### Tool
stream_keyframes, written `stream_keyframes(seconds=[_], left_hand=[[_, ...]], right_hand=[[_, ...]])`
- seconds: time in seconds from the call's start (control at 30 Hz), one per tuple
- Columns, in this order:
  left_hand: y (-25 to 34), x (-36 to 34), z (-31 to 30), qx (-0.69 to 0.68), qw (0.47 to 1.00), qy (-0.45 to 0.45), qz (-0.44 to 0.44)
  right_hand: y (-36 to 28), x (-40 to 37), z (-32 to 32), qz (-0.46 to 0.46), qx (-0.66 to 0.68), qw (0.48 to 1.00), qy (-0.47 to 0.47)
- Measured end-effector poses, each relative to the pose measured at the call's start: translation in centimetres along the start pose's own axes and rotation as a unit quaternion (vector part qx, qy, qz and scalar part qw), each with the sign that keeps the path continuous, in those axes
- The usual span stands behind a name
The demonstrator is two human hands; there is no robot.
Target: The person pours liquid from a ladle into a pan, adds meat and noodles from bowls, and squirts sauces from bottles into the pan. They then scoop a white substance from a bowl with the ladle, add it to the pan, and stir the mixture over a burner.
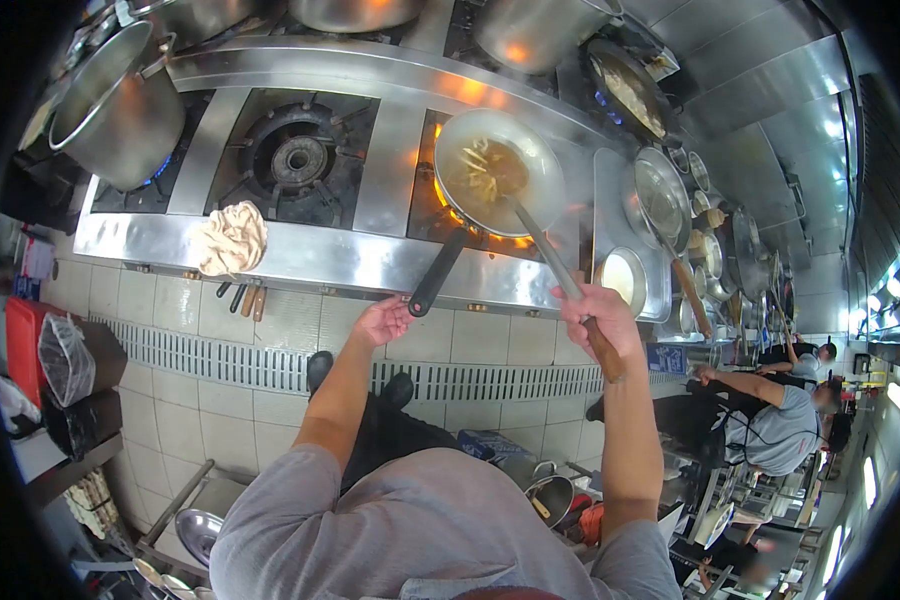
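A pan [450,150] with a black handle [438,272] sits over a lit burner, with brown liquid and pale strips of food [485,170] in it. My right hand [605,320] grips the wooden-ended handle of a long metal ladle [550,252], whose head is down in the liquid. Beside the end of the pan handle, at the stove's front edge, is my left hand [383,321], palm up with fingers curled. What its fingertips hold, if anything, is too small to make out. A crumpled beige cloth [232,238] lies on the steel edge at left.
An unlit burner [300,158] is left of the pan. Large pots [120,115] stand at left and behind. At right are a tray [660,290] with a white bowl [620,278] and a strainer [660,195]. Another pan [625,90] is over flames. People [780,425] stand far right.
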State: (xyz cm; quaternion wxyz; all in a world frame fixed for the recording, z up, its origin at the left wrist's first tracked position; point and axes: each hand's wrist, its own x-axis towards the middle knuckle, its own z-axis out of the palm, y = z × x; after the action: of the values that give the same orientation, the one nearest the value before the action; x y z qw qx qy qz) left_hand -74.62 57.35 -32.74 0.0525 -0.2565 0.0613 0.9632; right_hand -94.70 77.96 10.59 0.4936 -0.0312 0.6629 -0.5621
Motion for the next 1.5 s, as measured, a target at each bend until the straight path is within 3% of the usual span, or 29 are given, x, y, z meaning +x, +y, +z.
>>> stream_keyframes(seconds=[0.3, 0.4, 0.5, 0.6, 0.7, 0.77, 0.8, 0.87, 0.9, 0.93, 1.03, 1.23, 1.43, 1.5], left_hand=[[0.1, 0.1, -0.2, -0.006, 1.0, -0.024, -0.016], [0.0, 0.5, -1.0, -0.017, 0.999, -0.034, -0.026], [0.0, 0.8, -1.3, -0.014, 0.999, -0.038, -0.027], [0.0, 0.8, -0.9, -0.005, 0.999, -0.039, -0.02], [0.0, 0.4, -0.2, -0.021, 0.999, -0.041, -0.02], [0.2, 0.4, -0.2, -0.034, 0.998, -0.046, -0.025], [0.2, 0.6, -0.4, -0.038, 0.997, -0.051, -0.03], [0.1, 0.4, -0.5, -0.046, 0.997, -0.049, -0.04], [0.2, 0.0, 0.1, -0.05, 0.997, -0.043, -0.043], [0.3, -0.3, 0.6, -0.054, 0.997, -0.036, -0.045], [0.6, -0.5, 0.9, -0.05, 0.997, -0.016, -0.056], [0.6, 0.0, 0.7, -0.04, 0.998, 0.018, -0.052], [1.3, -0.5, 1.6, 0.009, 0.997, 0.04, -0.063], [1.5, -0.4, 1.4, 0.026, 0.997, 0.034, -0.062]], right_hand=[[1.8, -0.2, -1.5, -0.123, -0.277, 0.947, 0.101], [1.7, -0.6, -0.8, -0.203, -0.453, 0.851, 0.172], [2.5, 0.3, -0.5, -0.285, -0.61, 0.691, 0.264], [2.8, 1.7, 0.0, -0.145, -0.668, 0.667, 0.294], [4.3, 3.1, -1.1, -0.212, -0.659, 0.687, 0.221], [3.7, 3.6, -1.0, -0.094, -0.401, 0.901, 0.135], [3.3, 3.5, -0.5, -0.029, -0.249, 0.964, 0.084], [2.6, 2.6, 0.5, 0.002, -0.044, 0.998, 0.04], [2.1, 2.1, 1.2, 0.018, 0.06, 0.998, 0.017], [1.6, 1.5, 2.1, 0.019, 0.078, 0.996, 0.03], [1.7, 0.9, 2.9, 0.005, 0.044, 0.998, 0.036], [2.8, 0.4, 2.8, -0.097, -0.165, 0.973, 0.127], [2.5, -0.9, 2.9, -0.143, -0.366, 0.891, 0.229], [3.4, -0.2, 1.6, -0.201, -0.499, 0.8, 0.266]])
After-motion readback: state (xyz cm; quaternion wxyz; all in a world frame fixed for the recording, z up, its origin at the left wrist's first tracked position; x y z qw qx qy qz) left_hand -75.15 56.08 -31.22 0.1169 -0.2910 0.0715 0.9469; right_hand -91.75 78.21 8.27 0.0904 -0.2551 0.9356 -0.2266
